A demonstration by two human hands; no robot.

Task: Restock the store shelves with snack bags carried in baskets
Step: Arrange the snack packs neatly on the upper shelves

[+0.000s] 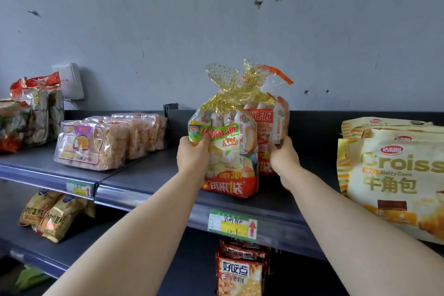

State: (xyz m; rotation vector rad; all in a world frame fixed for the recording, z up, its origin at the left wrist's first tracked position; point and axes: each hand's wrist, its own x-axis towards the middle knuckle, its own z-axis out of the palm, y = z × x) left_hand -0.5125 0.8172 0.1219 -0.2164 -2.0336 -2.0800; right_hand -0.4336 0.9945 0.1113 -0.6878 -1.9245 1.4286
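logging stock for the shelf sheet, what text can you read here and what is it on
"达利园·派", "再来1袋": front pie bag, held by the left hand.
"Croiss" (cut by the frame edge), "Melty Core", "牛角包": cream croissant bag.
"好吃点": red bag, bottom centre.
price tag: handwritten, maybe "12.9", blurred.
rear pie bag, held by the right hand: text partly hidden.
yellow bags, lower left: too blurred.
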